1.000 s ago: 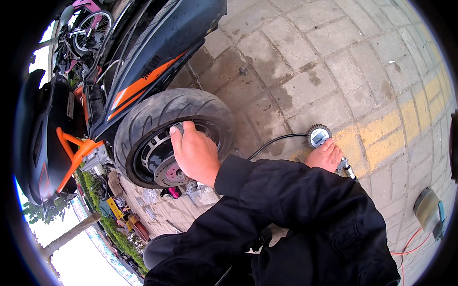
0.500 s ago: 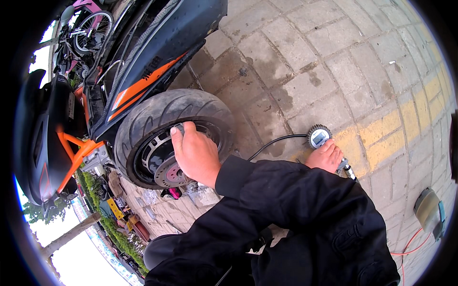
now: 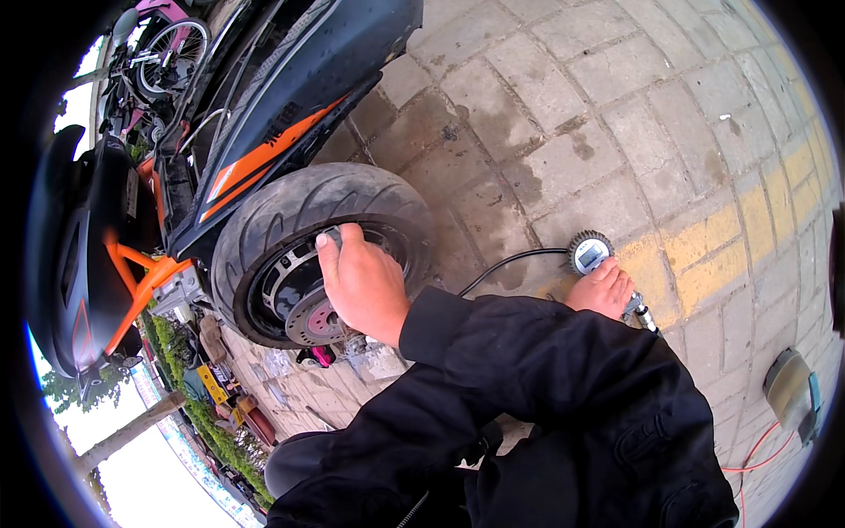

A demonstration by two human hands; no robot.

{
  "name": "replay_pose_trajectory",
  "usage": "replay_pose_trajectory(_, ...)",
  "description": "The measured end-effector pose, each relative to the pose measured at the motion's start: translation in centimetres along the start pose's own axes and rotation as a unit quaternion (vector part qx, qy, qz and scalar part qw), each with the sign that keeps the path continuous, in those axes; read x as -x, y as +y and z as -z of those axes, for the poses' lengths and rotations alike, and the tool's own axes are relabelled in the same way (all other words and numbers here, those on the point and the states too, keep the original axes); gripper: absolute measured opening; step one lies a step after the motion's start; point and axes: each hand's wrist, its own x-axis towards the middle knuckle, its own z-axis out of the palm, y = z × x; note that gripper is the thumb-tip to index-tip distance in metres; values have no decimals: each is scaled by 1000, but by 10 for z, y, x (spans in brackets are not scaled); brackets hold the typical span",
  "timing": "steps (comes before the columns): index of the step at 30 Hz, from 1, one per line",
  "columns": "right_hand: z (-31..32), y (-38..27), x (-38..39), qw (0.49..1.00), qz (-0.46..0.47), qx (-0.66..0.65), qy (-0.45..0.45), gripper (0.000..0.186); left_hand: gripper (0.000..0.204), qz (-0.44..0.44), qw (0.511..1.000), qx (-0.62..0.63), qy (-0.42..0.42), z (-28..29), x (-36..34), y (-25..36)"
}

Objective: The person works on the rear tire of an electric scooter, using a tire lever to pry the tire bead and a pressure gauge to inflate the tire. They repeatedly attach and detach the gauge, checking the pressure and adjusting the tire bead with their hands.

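Observation:
My arms cross, the right forearm lying over the left. My right hand (image 3: 368, 286) is closed at the rim of a scooter wheel (image 3: 236, 238), thumb and forefinger pinching a small dark piece (image 3: 333, 236) whose kind I cannot make out. A brake disc (image 3: 312, 323) shows below it. On the right, my left hand (image 3: 603, 289) grips a tyre inflator gauge (image 3: 588, 253) with a round dial, a small display and a black ribbed surround. From the gauge, a black hose (image 3: 515, 258) runs left and disappears behind my sleeve. A metal fitting (image 3: 647, 317) extends below that hand.
The scooter's dark body (image 3: 299, 79) with orange trim lies along the upper left, its orange frame (image 3: 145, 282) beside the wheel. Stone paving (image 3: 563, 167) has a yellow stripe (image 3: 704, 242). A grey-and-blue object (image 3: 792, 392) and red hose (image 3: 759, 458) are at lower right; a parked bicycle (image 3: 172, 60) stands behind.

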Motion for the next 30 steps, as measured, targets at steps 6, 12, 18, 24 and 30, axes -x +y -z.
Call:
replay_pose_trajectory(6, 2, -2, -1, 1000, -4, -3, 16, 37, 29, 1, 998, 22, -52, -1, -5, 3)
replay_pose_trajectory(12, -2, 0, 1, 999, 6, -25, 33, 34, 28, 14, 999, 17, -30, 6, -3, -1)
replay_pose_trajectory(18, 1, -1, 1, 999, 4, -25, 30, 33, 30, 4, 999, 14, -38, 8, -3, 0)
replay_pose_trajectory(24, 1, -3, 2, 999, 3, -22, 32, 33, 41, 18, 996, 59, -60, 10, 4, 1)
replay_pose_trajectory(30, 0, -1, 1, 999, -15, -39, 10, 35, 49, -2, 992, 63, -113, 17, 6, -1)
